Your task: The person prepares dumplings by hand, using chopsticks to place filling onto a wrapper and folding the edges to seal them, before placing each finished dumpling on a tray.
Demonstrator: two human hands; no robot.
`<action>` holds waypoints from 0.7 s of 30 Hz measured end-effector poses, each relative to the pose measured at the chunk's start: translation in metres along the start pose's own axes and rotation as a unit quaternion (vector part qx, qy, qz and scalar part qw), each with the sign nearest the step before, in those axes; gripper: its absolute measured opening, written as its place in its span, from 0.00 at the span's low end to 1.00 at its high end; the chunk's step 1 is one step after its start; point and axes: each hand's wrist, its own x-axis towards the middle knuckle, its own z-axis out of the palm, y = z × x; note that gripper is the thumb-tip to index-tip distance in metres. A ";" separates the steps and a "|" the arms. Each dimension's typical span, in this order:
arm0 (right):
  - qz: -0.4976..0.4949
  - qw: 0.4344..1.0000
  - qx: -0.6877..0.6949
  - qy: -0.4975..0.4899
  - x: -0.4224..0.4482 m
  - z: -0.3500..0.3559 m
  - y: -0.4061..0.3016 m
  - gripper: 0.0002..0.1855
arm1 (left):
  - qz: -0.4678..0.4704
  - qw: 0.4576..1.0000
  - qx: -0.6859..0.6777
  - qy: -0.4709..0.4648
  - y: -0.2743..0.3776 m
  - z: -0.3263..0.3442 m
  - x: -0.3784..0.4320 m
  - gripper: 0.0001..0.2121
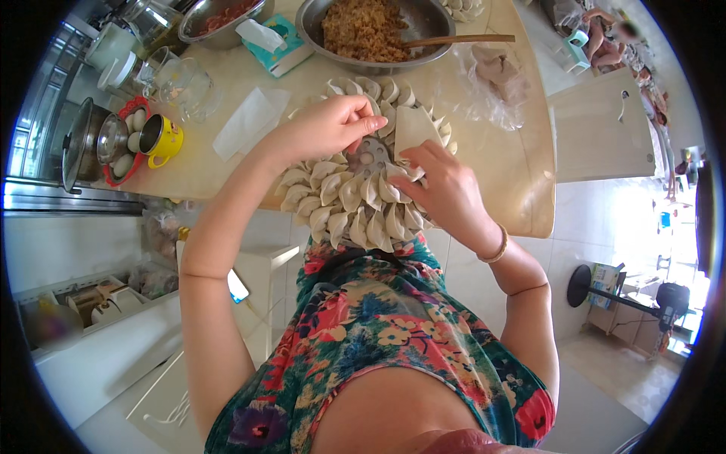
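Note:
Folded dumplings (351, 193) stand in rings around a round metal steaming rack (367, 156) with holes, close in front of me. My left hand (353, 123) hovers over the far left part of the rings, its thumb near the curled index finger; whether anything is between them cannot be made out. A pale flat wrapper (414, 129) lies over the dumplings at the right. My right hand (439, 176) is at its lower edge, thumb and fingers apart around a dumpling in the inner ring. Whether they grip it or the wrapper is unclear.
Behind the rings sits a steel bowl (374, 65) of brown filling with a wooden stick (459, 40). A plastic bag with dough (496, 68) lies right. On the left are a tissue pack (278, 59), glass jug (184, 85), yellow mug (165, 139) and red egg basket (116, 181).

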 end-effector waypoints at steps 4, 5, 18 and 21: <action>0.027 0.992 -0.086 0.087 0.028 -0.013 0.022 0.16 | -0.015 0.999 0.026 0.016 0.002 0.007 0.005 0.14; 0.027 0.992 -0.087 0.087 0.033 -0.014 0.028 0.16 | -0.027 0.998 0.045 0.022 0.004 0.009 0.007 0.14; 0.126 0.964 0.232 -0.031 0.047 -0.017 0.041 0.11 | -0.050 0.997 -0.055 0.000 0.020 0.022 0.010 0.12; 0.104 0.930 0.351 -0.024 0.045 -0.028 0.010 0.11 | 0.058 0.977 -0.204 0.023 0.023 0.028 0.001 0.14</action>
